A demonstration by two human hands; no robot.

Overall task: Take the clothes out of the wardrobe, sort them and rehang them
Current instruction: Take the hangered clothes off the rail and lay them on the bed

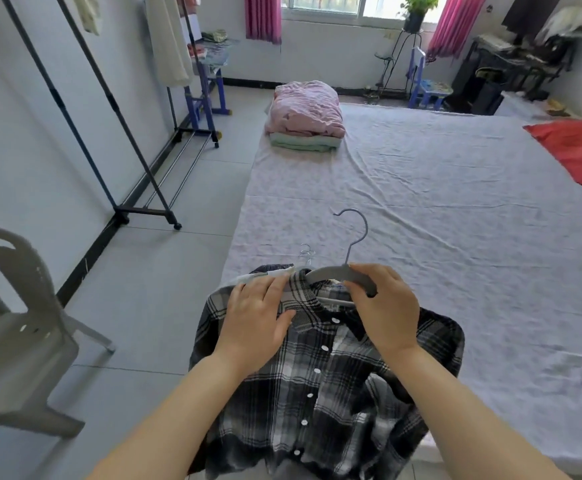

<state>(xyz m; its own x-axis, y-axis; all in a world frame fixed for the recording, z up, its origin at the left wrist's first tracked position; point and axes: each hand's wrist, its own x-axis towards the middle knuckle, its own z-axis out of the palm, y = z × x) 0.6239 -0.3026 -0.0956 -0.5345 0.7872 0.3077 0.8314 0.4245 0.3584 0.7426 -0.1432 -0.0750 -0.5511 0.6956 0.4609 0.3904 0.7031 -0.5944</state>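
A black-and-white plaid shirt [320, 382] with white buttons lies front up on the near end of the bed. A grey hanger [331, 271] pokes out at its collar, hook pointing away from me. My right hand [383, 306] grips the hanger's right arm. My left hand [255, 317] rests flat with straight fingers on the shirt's left shoulder and collar. Other hanger hooks [306, 252] peek out from beneath the shirt.
The bed [456, 220] is covered by a pale lilac sheet. Folded pink and green bedding [305, 114] sits at its far left, a red cloth [580, 150] at right. A black clothes rack [137, 168] stands along the left wall. A grey plastic chair [16, 323] is near left.
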